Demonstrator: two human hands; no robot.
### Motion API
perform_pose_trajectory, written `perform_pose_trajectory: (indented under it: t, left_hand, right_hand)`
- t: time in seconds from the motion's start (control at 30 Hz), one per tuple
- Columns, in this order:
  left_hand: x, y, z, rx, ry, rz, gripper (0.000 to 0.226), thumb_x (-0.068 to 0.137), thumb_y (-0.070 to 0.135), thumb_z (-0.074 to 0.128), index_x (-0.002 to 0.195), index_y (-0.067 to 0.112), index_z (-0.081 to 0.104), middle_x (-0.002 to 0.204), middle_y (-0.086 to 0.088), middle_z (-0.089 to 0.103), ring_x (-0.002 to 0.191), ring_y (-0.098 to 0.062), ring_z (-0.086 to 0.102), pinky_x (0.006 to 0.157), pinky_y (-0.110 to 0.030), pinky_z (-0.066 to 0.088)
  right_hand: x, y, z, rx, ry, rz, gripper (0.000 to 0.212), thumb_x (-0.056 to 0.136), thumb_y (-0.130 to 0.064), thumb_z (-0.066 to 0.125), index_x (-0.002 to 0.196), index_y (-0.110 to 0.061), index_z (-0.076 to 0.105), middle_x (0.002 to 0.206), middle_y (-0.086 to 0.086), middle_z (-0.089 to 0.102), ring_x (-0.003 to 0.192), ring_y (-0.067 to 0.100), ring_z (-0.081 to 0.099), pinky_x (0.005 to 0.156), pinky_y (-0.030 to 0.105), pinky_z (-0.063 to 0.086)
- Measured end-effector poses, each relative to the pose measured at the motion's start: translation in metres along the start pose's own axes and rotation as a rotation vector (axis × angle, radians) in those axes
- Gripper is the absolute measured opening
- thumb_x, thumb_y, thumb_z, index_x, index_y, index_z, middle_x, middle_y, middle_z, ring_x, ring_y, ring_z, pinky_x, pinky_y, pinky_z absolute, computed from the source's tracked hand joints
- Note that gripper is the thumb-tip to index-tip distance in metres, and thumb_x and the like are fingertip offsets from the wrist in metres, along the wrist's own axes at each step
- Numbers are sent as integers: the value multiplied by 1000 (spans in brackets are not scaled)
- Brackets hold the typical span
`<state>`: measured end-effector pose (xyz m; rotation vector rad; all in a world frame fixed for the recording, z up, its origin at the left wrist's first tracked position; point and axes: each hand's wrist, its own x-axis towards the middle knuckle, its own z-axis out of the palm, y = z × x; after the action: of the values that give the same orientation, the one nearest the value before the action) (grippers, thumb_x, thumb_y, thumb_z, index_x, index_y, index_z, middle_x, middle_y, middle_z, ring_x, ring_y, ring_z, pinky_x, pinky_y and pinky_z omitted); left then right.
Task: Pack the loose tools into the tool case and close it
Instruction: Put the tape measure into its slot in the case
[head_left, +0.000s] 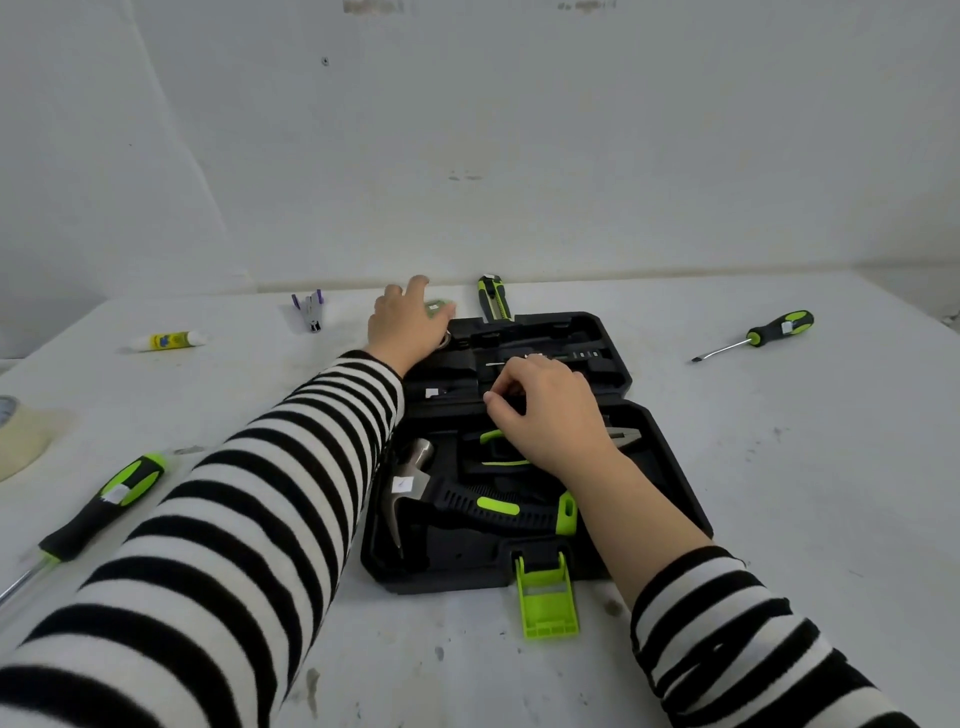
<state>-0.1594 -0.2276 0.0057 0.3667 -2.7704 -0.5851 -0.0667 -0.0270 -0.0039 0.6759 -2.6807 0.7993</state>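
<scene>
Black moulded plastic is shown laid open on a white table (779, 519): the tool case (657, 473) is partly filled, with a hammer (467, 501) and pliers (506, 461) already seated in the near half and the green latch (545, 597) left hanging at the front edge. Packing is judged to be about midway. The left hand (408, 322) is stretched to the case's far left corner and laid over a small green item (440, 309), possibly a tape measure; whether it is gripped cannot be told. The right hand (545, 410) is held over the hinge line with fingers curled, but anything pinched there is hidden. Three tools are left outside: a utility knife (493, 299) at the far rim, one screwdriver (758, 335) well apart to the right, and another (98, 506) beside the striped sleeve (234, 519). Each must next be lifted and matched to its recess before the lid is folded. Open room is offered on the right. On the left, a tape roll (21, 431), glue stick (166, 340) and stapler (310, 309) are to be avoided, and reach is limited by the wall (467, 156) behind.
</scene>
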Motion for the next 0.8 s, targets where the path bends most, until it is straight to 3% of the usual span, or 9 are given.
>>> perform_pose_trajectory:
  t: [0.07,0.13,0.23,0.37,0.43,0.6,0.73,0.8]
  left_hand:
    - [15,1,-3,-32,-107,-57,60,93,54,40,146,26,30,150,-15,29,135,-37,33,108,-45,31]
    - [26,1,-6,0,-193,-84,62,92,53,43,144,21,36,149,-13,35,134,-33,37,107,-40,33]
    - [35,7,-8,3,-227,-125,61,84,50,59,128,8,54,133,-10,54,122,-29,50,93,-32,39]
    - [40,13,-3,-117,-220,-214,59,73,46,74,111,1,63,117,-13,65,105,-29,60,72,-29,41]
    - [38,15,0,-172,-171,-237,55,73,41,75,110,1,63,115,-13,65,100,-28,60,72,-31,42]
    - [16,19,6,-210,79,-113,61,80,42,69,132,17,50,131,-11,48,117,-28,53,95,-31,40]
    - [-5,25,1,-283,218,92,71,76,42,73,137,19,45,128,-8,47,112,-27,54,96,-35,41]
    - [-24,32,-3,-301,262,159,82,72,41,77,140,18,39,125,-6,49,110,-25,54,95,-38,44]
  right_hand:
    - [0,1,0,-1,0,-6,16,89,-39,56,90,-24,62,93,-8,60,95,14,54,88,36,42]
    - [0,1,0,2,0,-8,17,89,-39,56,91,-24,62,93,-8,60,96,14,54,89,36,42]
    - [0,1,0,-4,5,-15,17,89,-39,56,92,-23,63,94,-8,60,97,15,54,89,36,41]
    - [-2,0,0,-51,3,-39,18,89,-40,54,94,-24,61,97,-7,58,97,17,53,88,35,40]
    - [-2,0,0,-56,-1,-43,19,90,-40,54,96,-23,61,98,-7,58,98,17,53,88,35,40]
    - [-2,0,0,-47,8,-37,19,89,-39,54,96,-23,62,99,-6,59,99,18,53,88,36,40]
    - [1,2,2,-18,37,8,22,93,-36,50,96,-18,63,97,-1,61,96,20,56,85,38,44]
    - [2,5,0,28,132,68,24,95,-32,48,97,-14,64,95,3,62,91,24,58,82,40,46]
